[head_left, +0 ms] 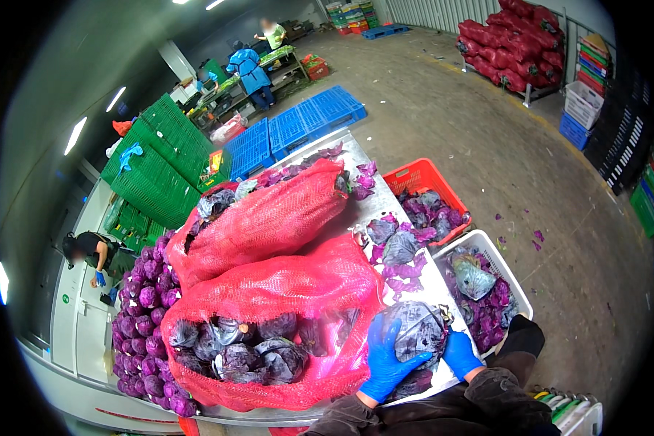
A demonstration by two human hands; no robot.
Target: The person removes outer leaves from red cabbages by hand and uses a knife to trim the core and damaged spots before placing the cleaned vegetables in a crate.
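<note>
Cabbage (418, 328) between gloved hands (389, 361), near table edge (436, 285), crate (503, 263) beyond

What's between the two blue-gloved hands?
A red cabbage with pale-veined, dark outer leaves lies there, the left hand on one side, the right hand on the other; head view.

a round red cabbage (416, 328), wrapped in dusky grey-purple outer leaves with pale veins, ragged at its upper right, is held from both sides at the near end of the table (436, 285).
</note>
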